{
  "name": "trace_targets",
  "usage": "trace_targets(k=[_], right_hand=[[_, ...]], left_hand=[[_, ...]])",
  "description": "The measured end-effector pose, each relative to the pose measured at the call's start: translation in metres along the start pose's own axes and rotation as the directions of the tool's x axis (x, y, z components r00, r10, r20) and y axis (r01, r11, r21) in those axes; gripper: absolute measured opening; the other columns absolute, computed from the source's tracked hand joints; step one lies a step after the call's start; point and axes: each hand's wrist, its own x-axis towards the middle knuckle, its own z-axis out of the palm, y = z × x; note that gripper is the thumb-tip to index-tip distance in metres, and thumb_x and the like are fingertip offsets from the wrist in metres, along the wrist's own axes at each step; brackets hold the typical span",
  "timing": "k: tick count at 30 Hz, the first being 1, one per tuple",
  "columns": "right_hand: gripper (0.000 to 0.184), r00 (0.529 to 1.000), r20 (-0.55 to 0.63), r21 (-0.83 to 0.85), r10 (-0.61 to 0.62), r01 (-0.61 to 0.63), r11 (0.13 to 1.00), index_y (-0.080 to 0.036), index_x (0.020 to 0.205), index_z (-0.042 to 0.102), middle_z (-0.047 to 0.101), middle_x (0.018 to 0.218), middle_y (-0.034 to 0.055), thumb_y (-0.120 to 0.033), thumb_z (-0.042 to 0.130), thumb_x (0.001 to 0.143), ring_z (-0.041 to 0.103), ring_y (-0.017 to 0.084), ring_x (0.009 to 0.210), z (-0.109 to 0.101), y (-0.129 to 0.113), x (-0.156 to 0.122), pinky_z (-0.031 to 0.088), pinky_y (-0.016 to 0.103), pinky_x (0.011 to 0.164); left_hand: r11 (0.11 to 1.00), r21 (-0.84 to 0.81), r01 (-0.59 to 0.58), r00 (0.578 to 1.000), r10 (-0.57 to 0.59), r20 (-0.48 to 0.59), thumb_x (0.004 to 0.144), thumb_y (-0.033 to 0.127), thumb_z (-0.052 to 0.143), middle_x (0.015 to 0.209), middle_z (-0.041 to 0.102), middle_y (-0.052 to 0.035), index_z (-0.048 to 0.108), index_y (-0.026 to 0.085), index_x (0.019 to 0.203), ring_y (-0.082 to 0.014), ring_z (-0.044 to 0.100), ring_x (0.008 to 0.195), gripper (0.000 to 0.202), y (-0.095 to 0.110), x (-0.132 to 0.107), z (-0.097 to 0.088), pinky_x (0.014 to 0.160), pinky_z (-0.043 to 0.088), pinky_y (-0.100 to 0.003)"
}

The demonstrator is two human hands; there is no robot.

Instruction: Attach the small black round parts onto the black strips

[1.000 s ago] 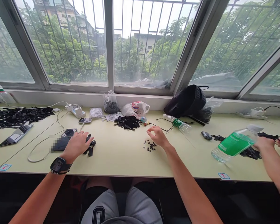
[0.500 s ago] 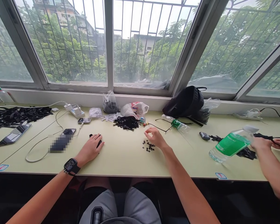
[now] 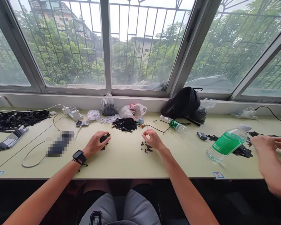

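My left hand, with a black watch on its wrist, is closed around a small black piece that sticks out between thumb and fingers. Just below those fingers another bit of black shows. My right hand is bent into a pinch over the table, and whatever its fingertips may hold is too small to make out. Under and beside this hand lie several small black rings, loosely scattered. A heap of flat black pieces lies farther back, between the two hands.
A green-labelled bottle stands at the right, near a co-worker's hands. Glasses and a lying bottle are behind my right hand. A blurred phone with a cable is at the left.
My left hand has moved right and turned, so the black piece now shows more between its fingers. My right hand stays pinched above the rings. The view has shifted a little.
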Motion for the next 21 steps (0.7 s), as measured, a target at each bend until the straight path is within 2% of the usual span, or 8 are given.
trace_targets(k=[3, 5, 8, 12, 16, 18, 21], right_hand=[[0.018, 1.000, -0.010, -0.010, 0.007, -0.007, 1.000, -0.023, 0.078, 0.068, 0.074, 0.086, 0.0071, -0.028, 0.061, 0.094, 0.064, 0.026, 0.089, -0.001, 0.001, 0.001, 0.050, 0.038, 0.078], [0.018, 1.000, -0.018, -0.015, 0.010, -0.010, 1.000, -0.023, 0.079, 0.069, 0.074, 0.086, 0.0073, -0.028, 0.062, 0.094, 0.064, 0.026, 0.088, -0.002, 0.001, 0.002, 0.050, 0.038, 0.078], [0.017, 1.000, -0.015, -0.009, 0.007, -0.007, 1.000, -0.023, 0.080, 0.069, 0.074, 0.087, 0.0078, -0.028, 0.062, 0.094, 0.064, 0.026, 0.089, -0.001, 0.000, 0.003, 0.050, 0.038, 0.078], [0.015, 1.000, -0.002, -0.002, 0.010, -0.010, 1.000, -0.022, 0.080, 0.069, 0.074, 0.087, 0.0083, -0.027, 0.063, 0.094, 0.064, 0.027, 0.091, 0.000, -0.002, 0.002, 0.050, 0.038, 0.077], [0.015, 1.000, -0.009, -0.009, 0.021, -0.022, 1.000, -0.023, 0.079, 0.068, 0.074, 0.085, 0.0072, -0.025, 0.063, 0.093, 0.064, 0.026, 0.090, -0.001, -0.003, 0.001, 0.050, 0.037, 0.076], [0.017, 1.000, -0.016, -0.009, 0.024, -0.024, 1.000, -0.023, 0.077, 0.067, 0.074, 0.084, 0.0067, -0.025, 0.062, 0.093, 0.064, 0.026, 0.089, -0.002, -0.003, 0.001, 0.050, 0.037, 0.077], [0.016, 0.999, -0.019, 0.011, 0.035, -0.035, 0.999, -0.022, 0.078, 0.068, 0.074, 0.084, 0.0068, -0.026, 0.062, 0.093, 0.065, 0.025, 0.088, -0.001, -0.003, 0.002, 0.050, 0.036, 0.077]], left_hand=[[0.979, -0.116, 0.169, 0.980, -0.179, -0.082, 0.101, 0.054, 0.050, 0.119, 0.077, -0.0090, 0.076, 0.022, 0.114, -0.0276, 0.069, 0.114, 0.043, -0.021, 0.007, -0.013, 0.095, 0.055, -0.039], [0.954, -0.113, 0.279, 0.957, -0.285, -0.047, 0.096, 0.055, 0.054, 0.112, 0.078, -0.0093, 0.076, 0.021, 0.109, -0.0276, 0.072, 0.106, 0.043, -0.037, 0.011, -0.022, 0.089, 0.057, -0.038], [0.952, 0.008, 0.307, 0.952, -0.307, 0.022, 0.088, 0.055, 0.063, 0.105, 0.079, -0.0096, 0.076, 0.020, 0.107, -0.0275, 0.073, 0.097, 0.042, -0.052, 0.014, -0.028, 0.087, 0.056, -0.038], [0.940, 0.178, 0.292, 0.953, -0.301, 0.026, 0.087, 0.054, 0.063, 0.098, 0.077, -0.0092, 0.076, 0.020, 0.105, -0.0261, 0.071, 0.087, 0.042, -0.048, 0.018, -0.021, 0.078, 0.053, -0.035], [0.900, 0.261, 0.348, 0.932, -0.362, 0.005, 0.085, 0.044, 0.064, 0.098, 0.078, -0.0074, 0.077, 0.022, 0.091, -0.0253, 0.070, 0.087, 0.026, -0.043, 0.026, -0.018, 0.072, 0.048, -0.033], [0.877, 0.249, 0.411, 0.909, -0.414, -0.043, 0.084, 0.040, 0.063, 0.097, 0.079, -0.0063, 0.077, 0.022, 0.087, -0.0256, 0.071, 0.087, 0.022, -0.046, 0.030, -0.022, 0.071, 0.048, -0.032], [0.856, 0.190, 0.480, 0.875, -0.451, -0.177, 0.083, 0.036, 0.062, 0.089, 0.080, -0.0065, 0.077, 0.022, 0.084, -0.0267, 0.073, 0.086, 0.021, -0.049, 0.036, -0.032, 0.075, 0.050, -0.033]])
